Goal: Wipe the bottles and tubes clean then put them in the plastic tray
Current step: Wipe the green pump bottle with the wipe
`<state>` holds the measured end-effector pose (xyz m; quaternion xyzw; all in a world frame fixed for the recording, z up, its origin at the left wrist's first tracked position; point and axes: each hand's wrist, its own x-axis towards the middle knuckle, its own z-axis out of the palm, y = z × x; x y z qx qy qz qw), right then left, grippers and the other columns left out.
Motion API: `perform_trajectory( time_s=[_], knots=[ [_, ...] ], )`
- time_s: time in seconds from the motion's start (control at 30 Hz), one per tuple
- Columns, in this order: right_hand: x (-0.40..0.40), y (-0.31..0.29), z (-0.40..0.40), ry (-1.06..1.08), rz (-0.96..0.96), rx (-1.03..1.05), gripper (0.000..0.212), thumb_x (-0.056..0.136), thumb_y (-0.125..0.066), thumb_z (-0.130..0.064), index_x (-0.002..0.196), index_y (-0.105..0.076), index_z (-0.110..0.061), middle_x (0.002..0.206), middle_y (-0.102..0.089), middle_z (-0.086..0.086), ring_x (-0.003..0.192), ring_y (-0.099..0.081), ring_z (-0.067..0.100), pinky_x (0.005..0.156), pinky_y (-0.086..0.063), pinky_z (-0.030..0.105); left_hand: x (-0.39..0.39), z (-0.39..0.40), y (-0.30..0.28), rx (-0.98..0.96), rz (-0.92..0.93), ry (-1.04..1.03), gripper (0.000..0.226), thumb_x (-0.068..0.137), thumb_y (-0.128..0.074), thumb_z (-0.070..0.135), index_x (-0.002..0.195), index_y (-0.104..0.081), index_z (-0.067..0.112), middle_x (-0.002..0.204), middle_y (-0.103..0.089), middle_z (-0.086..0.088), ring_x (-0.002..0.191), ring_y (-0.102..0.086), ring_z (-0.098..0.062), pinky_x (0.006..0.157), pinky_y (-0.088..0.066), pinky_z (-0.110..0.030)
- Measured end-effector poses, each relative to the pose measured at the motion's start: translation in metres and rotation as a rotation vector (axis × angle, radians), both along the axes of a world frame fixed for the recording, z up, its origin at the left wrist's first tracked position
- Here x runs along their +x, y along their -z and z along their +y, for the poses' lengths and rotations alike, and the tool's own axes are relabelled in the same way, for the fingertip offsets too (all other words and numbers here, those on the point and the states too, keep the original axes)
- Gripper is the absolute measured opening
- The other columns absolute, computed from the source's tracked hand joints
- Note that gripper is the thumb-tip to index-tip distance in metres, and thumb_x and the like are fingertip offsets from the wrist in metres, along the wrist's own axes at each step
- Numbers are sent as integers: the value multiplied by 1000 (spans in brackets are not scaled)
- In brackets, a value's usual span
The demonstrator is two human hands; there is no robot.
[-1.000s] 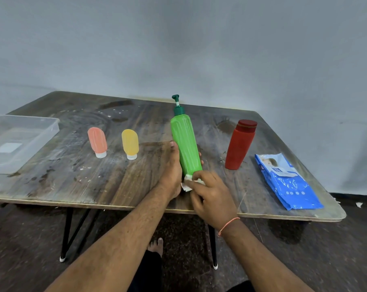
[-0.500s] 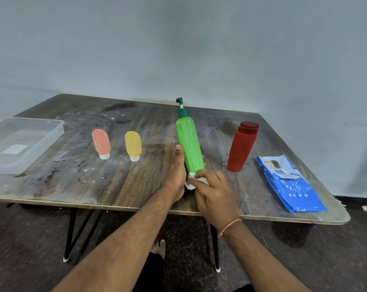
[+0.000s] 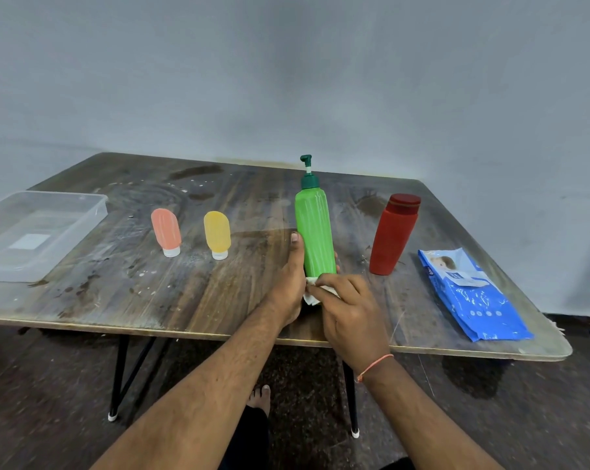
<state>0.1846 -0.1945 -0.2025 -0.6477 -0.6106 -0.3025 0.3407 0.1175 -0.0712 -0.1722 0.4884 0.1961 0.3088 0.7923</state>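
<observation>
My left hand grips the green bottle low on its side, holding it upright near the table's front edge. My right hand pinches a white wipe against the bottle's base. The pink tube, yellow tube and red bottle stand on the table; the tray sits far left, the wipe pack right.

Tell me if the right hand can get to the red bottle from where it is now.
Probably yes. The red bottle stands upright just right of the right hand, with bare table between them. But that hand is pinching a wipe against the green bottle, so it would have to leave that first.
</observation>
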Motion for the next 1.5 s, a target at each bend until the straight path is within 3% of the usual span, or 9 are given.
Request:
perform_trajectory(
  time_s=[0.13,0.27,0.4,0.57,0.73,0.9,1.03,1.23,1.5],
  knots=[
    [-1,3,-1,-36,-18,-26,27,100,-56,-4,101,-80,-17,113,-71,-5,92,-60,25,83,-54,37,-1,-1,0,-13,1,-14,81,100,-24,74,95,-81,18,101,-76,-15,89,-73,-26,91,-58,-44],
    [2,1,0,30,181,119,28,94,-58,4,100,-80,-12,111,-70,0,97,-61,24,92,-51,29,2,0,0,-14,-20,1,82,101,-19,72,96,-82,19,100,-76,-14,88,-72,-25,89,-57,-42],
    [3,1,1,10,251,132,29,95,-62,8,106,-81,-11,114,-70,0,101,-62,22,91,-52,33,4,3,3,-14,-24,19,80,104,-20,70,110,-75,12,101,-76,-16,90,-72,-26,91,-57,-44],
    [4,0,-3,-50,237,116,33,85,-72,15,101,-82,-12,110,-72,-4,100,-66,20,90,-53,32,4,5,3,-65,-42,47,87,95,-28,79,109,-75,7,100,-74,-20,85,-71,-29,81,-59,-40],
    [3,-3,-3,-39,359,165,27,82,-76,12,93,-82,-12,105,-71,-7,97,-68,8,86,-57,27,4,5,1,-114,-99,67,89,102,-19,74,106,-73,5,93,-72,-20,77,-69,-30,74,-59,-39],
    [6,-6,-2,-42,465,193,30,83,-73,15,96,-81,-11,106,-71,-7,101,-69,6,89,-58,29,5,7,5,-119,-102,84,92,100,-19,77,107,-76,6,97,-72,-23,82,-70,-30,79,-59,-40],
    [3,-8,-5,-85,382,179,30,86,-73,14,103,-81,-9,111,-71,-6,105,-69,8,93,-57,27,4,9,4,-179,-115,105,94,96,-23,81,117,-69,1,98,-72,-21,82,-70,-30,76,-60,-39],
    [4,-3,-4,-127,454,182,24,87,-76,8,100,-81,-11,109,-71,-6,106,-71,10,90,-60,37,1,10,2,-200,-157,90,92,97,-24,80,107,-78,7,96,-70,-22,80,-67,-32,78,-57,-41],
    [10,-4,-2,-109,589,209,40,86,-68,16,112,-81,-12,114,-72,-11,105,-71,7,90,-58,28,2,9,4,-147,-128,85,91,99,-21,77,115,-74,4,97,-72,-24,84,-71,-32,81,-60,-40]
  ],
)
